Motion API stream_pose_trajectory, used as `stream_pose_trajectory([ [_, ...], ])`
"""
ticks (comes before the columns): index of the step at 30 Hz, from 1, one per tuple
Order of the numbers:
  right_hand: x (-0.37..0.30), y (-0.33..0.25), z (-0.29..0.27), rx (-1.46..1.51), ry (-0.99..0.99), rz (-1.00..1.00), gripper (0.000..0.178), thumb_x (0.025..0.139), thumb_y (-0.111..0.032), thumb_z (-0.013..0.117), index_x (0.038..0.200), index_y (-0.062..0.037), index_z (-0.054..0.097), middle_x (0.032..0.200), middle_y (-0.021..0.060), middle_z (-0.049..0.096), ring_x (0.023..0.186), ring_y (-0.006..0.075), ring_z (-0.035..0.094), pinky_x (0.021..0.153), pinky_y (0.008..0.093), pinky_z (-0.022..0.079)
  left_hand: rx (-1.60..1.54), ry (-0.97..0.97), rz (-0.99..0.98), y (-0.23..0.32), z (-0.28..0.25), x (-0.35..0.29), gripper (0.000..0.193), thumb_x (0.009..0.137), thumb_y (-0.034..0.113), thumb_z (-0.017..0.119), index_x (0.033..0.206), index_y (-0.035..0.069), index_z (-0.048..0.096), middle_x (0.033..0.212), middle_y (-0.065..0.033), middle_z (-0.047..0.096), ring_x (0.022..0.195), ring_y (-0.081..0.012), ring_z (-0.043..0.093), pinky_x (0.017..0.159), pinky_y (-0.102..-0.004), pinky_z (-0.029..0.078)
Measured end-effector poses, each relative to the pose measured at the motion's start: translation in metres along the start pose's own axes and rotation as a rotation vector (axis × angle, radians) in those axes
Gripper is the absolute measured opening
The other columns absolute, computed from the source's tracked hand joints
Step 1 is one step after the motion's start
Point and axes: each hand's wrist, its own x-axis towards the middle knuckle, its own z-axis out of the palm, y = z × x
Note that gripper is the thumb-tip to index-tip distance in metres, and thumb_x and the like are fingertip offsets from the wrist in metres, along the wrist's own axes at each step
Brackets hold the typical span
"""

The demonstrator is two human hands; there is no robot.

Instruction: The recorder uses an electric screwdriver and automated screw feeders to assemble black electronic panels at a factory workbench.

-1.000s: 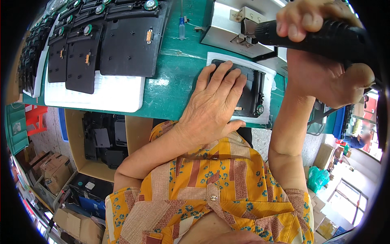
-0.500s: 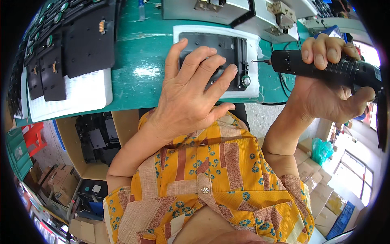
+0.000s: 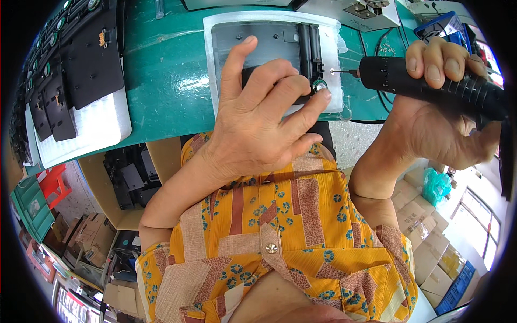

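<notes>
A flat black plastic panel (image 3: 258,46) lies on a white foam pad (image 3: 218,102) on the green workbench. Along its right side run a dark tube-like bar and a small round green-edged part (image 3: 319,86). My left hand (image 3: 264,110) is over the panel's near part with fingers spread; one fingertip is at the round part, and whether it presses there is hard to tell. In my right hand (image 3: 431,97) is a black electric screwdriver (image 3: 385,74), held level, bit pointing left. At the bit's tip is a tiny bright piece, perhaps a screw, just right of the panel.
Several black panels (image 3: 89,59) are stacked at the left, partly on white foam (image 3: 102,121). Metal boxes (image 3: 355,15) stand at the bench's back. Small loose screws (image 3: 386,49) and a black cable lie at the right. An open carton (image 3: 99,183) with black parts is below the bench.
The bench and its things sit higher in the view now. Relative to the panel, my left hand has come right to the round part, and the screwdriver's tip is closer to that part.
</notes>
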Motion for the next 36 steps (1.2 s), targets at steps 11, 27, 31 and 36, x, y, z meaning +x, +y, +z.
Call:
stream_pose_trajectory([
  [11,-0.007,-0.010,-0.007,-0.041,-0.030,0.001,0.076,0.077,-0.066,0.073,0.119,-0.0045,0.061,0.099,0.0091,0.055,0.084,0.0204,0.054,0.078,0.0384,0.041,0.076,-0.036,0.016,0.004,0.004,0.002,0.057,0.060,0.040,0.083,0.111,0.015,0.078,0.089,-0.0001,0.058,0.096,-0.0246,0.055,0.113,-0.0641,0.030],
  [27,-0.009,0.002,0.011,-0.110,-0.125,0.004,0.079,0.078,-0.069,0.071,0.123,-0.0047,0.062,0.101,0.0085,0.056,0.085,0.0200,0.054,0.077,0.0381,0.042,0.060,0.010,0.004,0.001,0.011,0.000,0.055,0.057,0.036,0.085,0.107,0.013,0.078,0.089,0.0004,0.059,0.092,-0.0236,0.057,0.113,-0.0657,0.028],
  [31,-0.005,0.004,0.010,-0.124,-0.155,0.002,0.080,0.078,-0.070,0.071,0.123,-0.0047,0.062,0.101,0.0084,0.056,0.085,0.0199,0.054,0.077,0.0381,0.042,0.072,0.014,0.000,0.001,0.011,-0.002,0.056,0.055,0.033,0.085,0.107,0.014,0.078,0.090,0.0012,0.059,0.091,-0.0232,0.058,0.114,-0.0656,0.028],
  [36,-0.004,0.002,0.015,-0.152,-0.186,-0.005,0.081,0.078,-0.071,0.071,0.125,-0.0048,0.062,0.102,0.0082,0.056,0.085,0.0197,0.054,0.077,0.0380,0.042,0.054,0.010,-0.007,0.001,0.011,0.000,0.056,0.054,0.032,0.086,0.106,0.014,0.078,0.090,0.0017,0.060,0.092,-0.0227,0.058,0.114,-0.0654,0.027],
])
